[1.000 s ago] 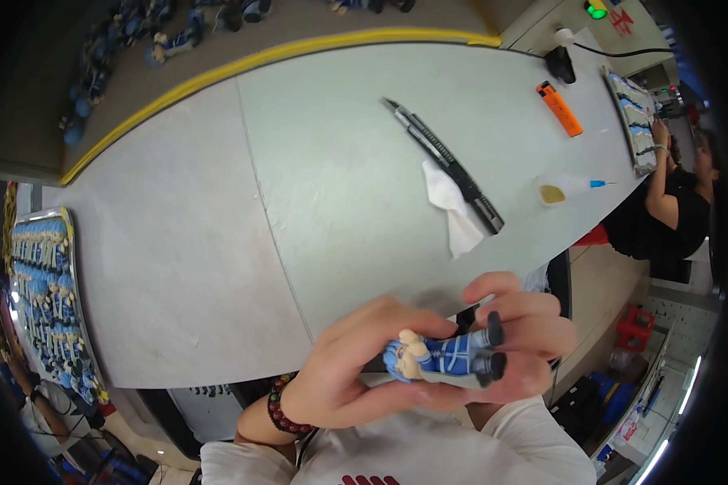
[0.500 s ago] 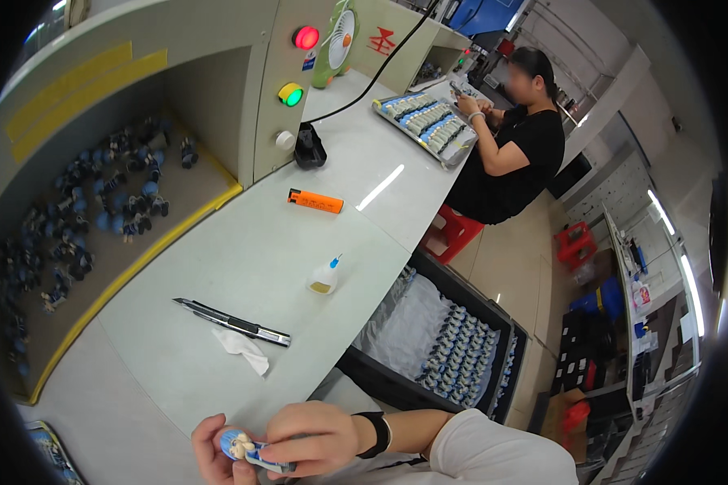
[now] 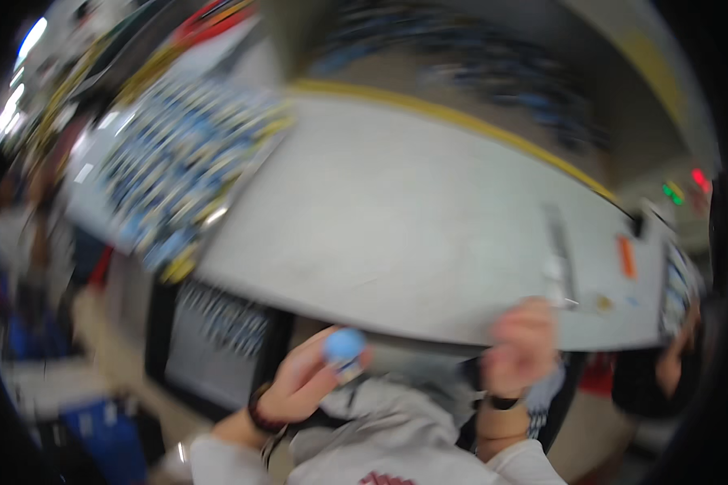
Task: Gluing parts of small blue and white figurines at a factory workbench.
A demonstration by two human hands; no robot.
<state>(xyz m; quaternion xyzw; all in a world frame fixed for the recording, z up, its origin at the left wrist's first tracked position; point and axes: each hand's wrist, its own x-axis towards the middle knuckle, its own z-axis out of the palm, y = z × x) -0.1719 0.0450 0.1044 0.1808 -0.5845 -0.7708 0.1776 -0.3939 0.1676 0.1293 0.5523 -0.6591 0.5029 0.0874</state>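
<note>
The picture is strongly blurred by motion. The left hand [image 3: 303, 384] is raised in front of the person's chest, below the near edge of the grey table [image 3: 396, 218], and its fingers are closed around a small blue figure [image 3: 344, 346], whose rounded blue top shows above the fingertips. The right hand [image 3: 522, 343] is at the table's near edge, apart from the left one; it looks curled like a loose fist, but I cannot tell if it holds something. On the left end of the table lies a tray of blue figures [image 3: 182, 174]. Far right on the table are a dark long tool [image 3: 560, 250] and an orange marker [image 3: 626, 257]
</note>
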